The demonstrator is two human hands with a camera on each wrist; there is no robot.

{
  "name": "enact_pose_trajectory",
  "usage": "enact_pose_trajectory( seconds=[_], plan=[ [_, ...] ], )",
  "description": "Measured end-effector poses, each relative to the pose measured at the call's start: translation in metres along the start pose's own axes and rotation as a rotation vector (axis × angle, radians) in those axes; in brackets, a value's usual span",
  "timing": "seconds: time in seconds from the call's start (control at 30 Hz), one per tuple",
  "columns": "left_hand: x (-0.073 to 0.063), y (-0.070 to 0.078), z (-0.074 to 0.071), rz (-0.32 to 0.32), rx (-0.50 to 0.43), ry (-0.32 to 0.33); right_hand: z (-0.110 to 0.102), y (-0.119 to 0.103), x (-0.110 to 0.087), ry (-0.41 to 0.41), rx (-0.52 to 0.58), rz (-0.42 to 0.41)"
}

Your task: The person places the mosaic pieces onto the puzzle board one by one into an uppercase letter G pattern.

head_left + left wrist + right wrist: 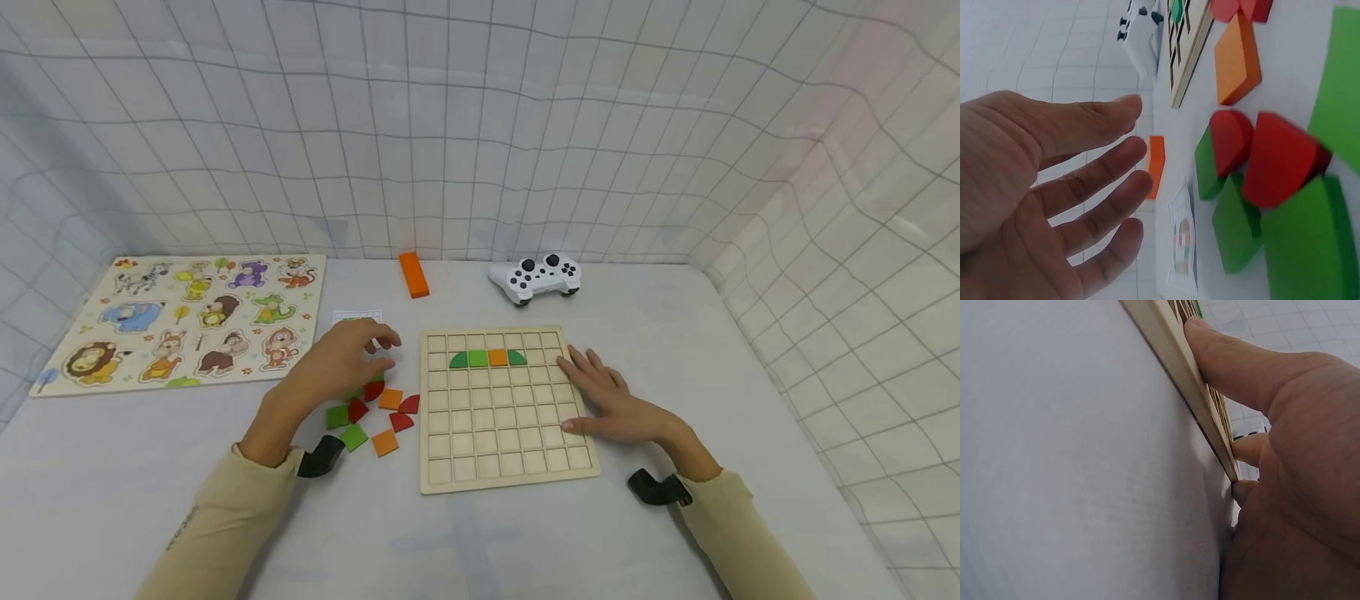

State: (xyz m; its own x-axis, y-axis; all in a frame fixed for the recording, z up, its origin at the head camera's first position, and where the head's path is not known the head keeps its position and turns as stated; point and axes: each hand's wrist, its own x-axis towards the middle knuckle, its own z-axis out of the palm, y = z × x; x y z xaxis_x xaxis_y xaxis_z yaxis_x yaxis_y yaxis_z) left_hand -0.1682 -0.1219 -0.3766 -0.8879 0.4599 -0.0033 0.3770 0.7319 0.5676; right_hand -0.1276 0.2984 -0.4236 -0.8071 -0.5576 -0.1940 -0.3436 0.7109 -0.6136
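A wooden grid board (pixel 483 423) lies on the table, with a row of two green quarter-round pieces, a light green square and an orange square (pixel 498 357) near its far edge. My right hand (pixel 611 410) rests on the board's right edge, thumb and fingertips spread over the rim. To the left, my left hand (pixel 337 358) hovers over loose pieces, fingers loosely bent and nothing between them. Below it lie green squares (pixel 337 416), red quarter-rounds (pixel 401 422) and orange squares (pixel 385 442). Beyond that hand a small printed pattern card (pixel 1183 240) is partly hidden in the head view.
An animal puzzle board (pixel 180 325) lies at the far left. Toward the back are an orange block (pixel 414 275) and a white game controller (pixel 536 278). Grid-patterned white cloth (pixel 480 133) hangs behind the table and along its sides.
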Motion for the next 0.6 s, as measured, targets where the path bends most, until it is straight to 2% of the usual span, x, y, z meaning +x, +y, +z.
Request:
enact_pose_trajectory(
  seconds=[0.13,0.33,0.6],
  plan=[
    [-0.004,-0.011,-0.007,0.033,-0.046,-0.022,-0.001,0.0,0.0,-0.001,-0.009,0.0],
    [-0.01,-0.023,-0.012,-0.001,-0.074,-0.065,-0.001,-0.001,0.002,-0.01,-0.009,-0.001],
    [-0.007,-0.027,-0.009,-0.031,-0.096,-0.122,0.0,-0.001,0.0,-0.004,-0.008,0.012]
  ],
)
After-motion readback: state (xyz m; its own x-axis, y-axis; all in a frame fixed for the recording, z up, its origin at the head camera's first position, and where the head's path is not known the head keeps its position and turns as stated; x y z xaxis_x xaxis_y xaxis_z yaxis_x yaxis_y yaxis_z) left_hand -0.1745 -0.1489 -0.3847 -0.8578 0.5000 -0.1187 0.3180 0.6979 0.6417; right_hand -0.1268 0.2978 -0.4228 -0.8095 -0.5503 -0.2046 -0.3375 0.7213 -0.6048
